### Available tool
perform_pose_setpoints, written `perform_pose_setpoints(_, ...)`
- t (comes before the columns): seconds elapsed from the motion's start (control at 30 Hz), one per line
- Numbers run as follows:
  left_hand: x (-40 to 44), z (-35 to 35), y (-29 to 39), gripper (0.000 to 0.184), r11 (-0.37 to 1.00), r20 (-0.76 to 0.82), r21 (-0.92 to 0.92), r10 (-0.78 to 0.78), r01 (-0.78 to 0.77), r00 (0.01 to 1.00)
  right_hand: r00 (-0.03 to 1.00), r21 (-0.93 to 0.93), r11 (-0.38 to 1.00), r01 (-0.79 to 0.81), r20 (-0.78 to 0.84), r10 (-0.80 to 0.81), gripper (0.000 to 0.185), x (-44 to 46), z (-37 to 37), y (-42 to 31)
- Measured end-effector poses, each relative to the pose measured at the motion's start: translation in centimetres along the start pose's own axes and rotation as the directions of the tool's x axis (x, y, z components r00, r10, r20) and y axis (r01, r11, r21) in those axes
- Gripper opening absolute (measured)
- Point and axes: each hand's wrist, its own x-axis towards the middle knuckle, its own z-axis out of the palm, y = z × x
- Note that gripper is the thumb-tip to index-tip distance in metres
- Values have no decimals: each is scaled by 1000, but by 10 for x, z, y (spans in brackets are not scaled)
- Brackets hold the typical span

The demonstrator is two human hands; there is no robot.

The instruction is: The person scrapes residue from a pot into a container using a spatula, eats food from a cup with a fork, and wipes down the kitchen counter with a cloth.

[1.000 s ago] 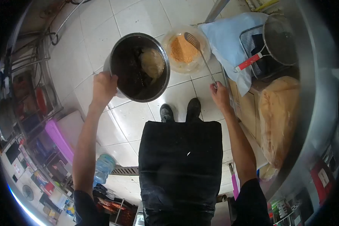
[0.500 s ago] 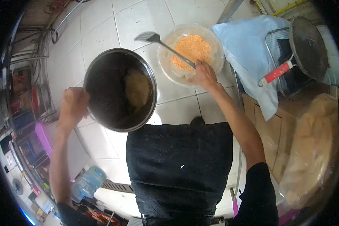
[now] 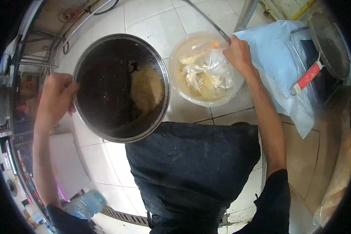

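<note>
My left hand (image 3: 55,98) is closed at the left side of a large dark pot (image 3: 78,113), its fingers at the rim. A pale brown mass (image 3: 146,87) lies against the pot's right inner wall. Above the plastic-lined bowl (image 3: 185,43), my right hand (image 3: 238,54) is closed around the handle of a slotted turner (image 3: 208,20); the turner's head is outside the view. Clear plastic film (image 3: 219,62) bunches up just below that hand; whether the fingers also grip it I cannot tell. Pale, whitish-yellow food (image 3: 195,80) shows in the bowl, with a small orange patch.
A light blue sheet (image 3: 273,43) hangs at the right, beside a round strainer with a red-and-white handle (image 3: 309,78) and a wire basket. A cardboard box (image 3: 300,156) is below it. Metal shelving lines the left; a blue water bottle (image 3: 87,204) lies on the tiles (image 3: 152,15).
My right hand has moved up and right with the turner, whose head has left the view. Orange crumbly food in the bowl is now mostly out of sight, with pale food and raised film showing.
</note>
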Motion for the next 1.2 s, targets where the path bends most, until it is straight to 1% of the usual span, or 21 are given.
perform_pose_setpoints(0.07, 5, 2, 10, 24, 995, -7, -13, 100, -100, 995, 998, -8, 1000, 8, -69, -8, 23, 16, 6, 12)
perform_pose_setpoints(0.13, 9, 1, 25, 24, 995, -11, 0, 96, -96, 995, 992, -18, 1000, 12, -124, -14, 24, 23, 7, 19)
perform_pose_setpoints(0.2, 14, 1, 34, 25, 984, 19, 44, 171, -172, 985, 997, -44, 998, -44, -59, 42, 24, 29, 6, 17)
perform_pose_setpoints(0.33, 26, 7, 66, 24, 973, 51, 121, 191, -196, 980, 999, -70, 996, -55, -2, 55, 26, 30, -1, 11)
perform_pose_setpoints(0.37, 32, 12, 68, 24, 914, -5, 240, 337, -326, 941, 999, -54, 997, -53, -8, 52, 26, 31, -2, 11)
perform_pose_setpoints(0.43, 34, 16, 82, 20, 841, -57, 357, 453, -406, 890, 998, -41, 998, -54, -16, 53, 27, 30, -7, 14)
perform_pose_setpoints(0.47, 34, 17, 89, 20, 841, -56, 357, 455, -408, 889, 998, -38, 997, -61, -7, 61, 27, 31, -11, 14)
perform_pose_setpoints(0.53, 34, 17, 100, 18, 760, -81, 457, 554, -462, 829, 998, -30, 997, -69, 1, 69, 28, 32, -12, 16)
perform_pose_setpoints(0.57, 37, 17, 102, 18, 758, -82, 462, 554, -461, 828, 993, -6, 993, -114, 22, 114, 28, 34, -12, 17)
perform_pose_setpoints(0.6, 41, 18, 103, 18, 680, -53, 514, 633, -523, 772, 987, 16, 987, -157, 42, 157, 29, 36, -12, 18)
perform_pose_setpoints(0.63, 46, 20, 104, 18, 594, -17, 559, 705, -578, 709, 987, 18, 988, -157, 40, 156, 29, 38, -12, 21)
perform_pose_setpoints(0.67, 53, 21, 105, 18, 594, -17, 559, 706, -578, 708, 990, 25, 990, -137, 36, 136, 29, 38, -13, 22)
perform_pose_setpoints(0.73, 62, 24, 106, 16, 533, -83, 572, 794, -623, 603, 992, 31, 992, -121, 34, 120, 30, 37, -13, 25)
perform_pose_setpoints(0.77, 62, 25, 111, 16, 531, -80, 572, 795, -625, 602, 990, 57, 989, -137, 52, 134, 30, 38, -14, 27)
perform_pose_setpoints(0.83, 60, 29, 124, 16, 528, -30, 625, 753, -575, 658, 986, 83, 984, -159, 68, 153, 31, 38, -15, 31)
perform_pose_setpoints(0.93, 69, 35, 126, 15, 506, -39, 608, 789, -612, 613, 986, 84, 986, -146, 98, 137, 32, 36, -21, 31)
perform_pose_setpoints(1.0, 75, 36, 126, 14, 494, -12, 604, 790, -625, 612, 977, 164, 966, -197, 109, 181, 31, 35, -24, 30)
perform_pose_setpoints(1.03, 76, 37, 127, 13, 481, 17, 600, 791, -639, 611, 977, 164, 966, -199, 109, 183, 31, 35, -26, 30)
perform_pose_setpoints(1.1, 77, 39, 130, 12, 473, 8, 617, 795, -629, 606, 964, 212, 949, -234, 173, 200, 30, 33, -32, 26)
perform_pose_setpoints(1.17, 79, 41, 131, 12, 465, -2, 635, 799, -617, 601, 960, 219, 944, -247, 187, 207, 29, 33, -32, 29)
perform_pose_setpoints(1.2, 81, 42, 132, 12, 442, -2, 624, 825, -644, 565, 956, 229, 939, -258, 202, 214, 29, 34, -32, 31)
